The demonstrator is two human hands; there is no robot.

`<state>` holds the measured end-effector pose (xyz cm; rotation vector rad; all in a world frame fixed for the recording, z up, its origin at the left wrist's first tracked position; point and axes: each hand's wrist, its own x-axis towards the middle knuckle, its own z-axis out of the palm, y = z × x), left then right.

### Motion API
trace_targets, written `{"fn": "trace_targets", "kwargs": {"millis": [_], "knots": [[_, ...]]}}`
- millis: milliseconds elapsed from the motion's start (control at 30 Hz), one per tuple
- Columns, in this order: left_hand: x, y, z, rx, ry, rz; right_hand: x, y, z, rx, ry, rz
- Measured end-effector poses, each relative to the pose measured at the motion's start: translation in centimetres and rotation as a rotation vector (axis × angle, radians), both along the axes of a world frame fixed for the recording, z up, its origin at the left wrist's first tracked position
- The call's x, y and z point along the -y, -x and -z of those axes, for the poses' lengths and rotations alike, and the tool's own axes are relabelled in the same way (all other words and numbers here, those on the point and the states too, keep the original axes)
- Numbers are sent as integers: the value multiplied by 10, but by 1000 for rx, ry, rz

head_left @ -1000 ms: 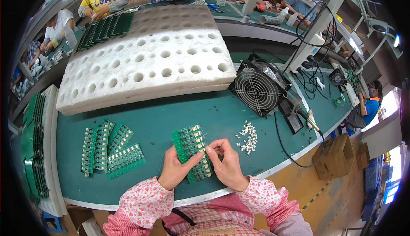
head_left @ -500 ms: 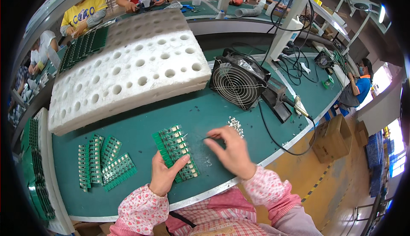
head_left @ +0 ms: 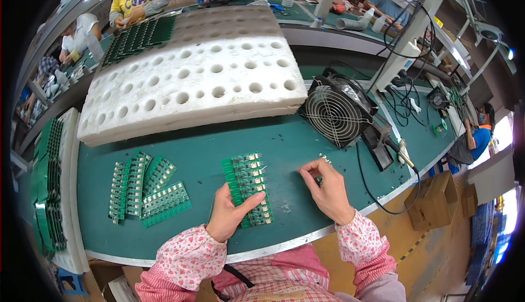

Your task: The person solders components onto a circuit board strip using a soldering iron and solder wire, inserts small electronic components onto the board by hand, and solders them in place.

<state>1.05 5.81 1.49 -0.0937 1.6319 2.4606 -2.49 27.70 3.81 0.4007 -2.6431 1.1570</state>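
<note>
My left hand (head_left: 225, 214) grips a green circuit board panel (head_left: 239, 175) by its lower part, thumb on top. Rows of small white components run along the panel, and thin leads stick out at its right edge. To its right, my right hand (head_left: 331, 194) is held above the bench with thumb and forefinger pinched together; what they hold, if anything, is too small to make out. Just beyond that hand, a few small pale parts (head_left: 324, 159) show, mostly hidden by the fingers. Several similar panels (head_left: 165, 202) lie fanned out and overlapping left of my left hand.
A thick white foam block (head_left: 191, 91) with holes spans the back, green boards (head_left: 139, 39) on it. A black fan (head_left: 336, 117) and a soldering iron (head_left: 402, 154) with its cable stand at the right. Upright boards (head_left: 49, 184) line the left edge. Co-workers sit across the bench.
My right hand has shifted toward the small parts, away from the panel, and its thumb and forefinger have closed together. The left hand keeps its grip on the panel. The whole view has swung.
</note>
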Motion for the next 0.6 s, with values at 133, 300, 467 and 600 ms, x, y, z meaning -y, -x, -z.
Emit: {"fn": "trace_targets", "kwargs": {"millis": [133, 300, 467, 600], "knots": [[1, 0, 1, 16, 7, 1, 6, -7, 5, 240, 275, -66], [1, 1, -1, 8, -3, -2, 13, -13, 12, 328, 326, -81], [2, 1, 2, -22, 33, -8, 19, -16, 19, -238, -311, -177], [3, 1, -1, -10, 38, -4, 18, -23, 17, -239, -336, -179]]}}
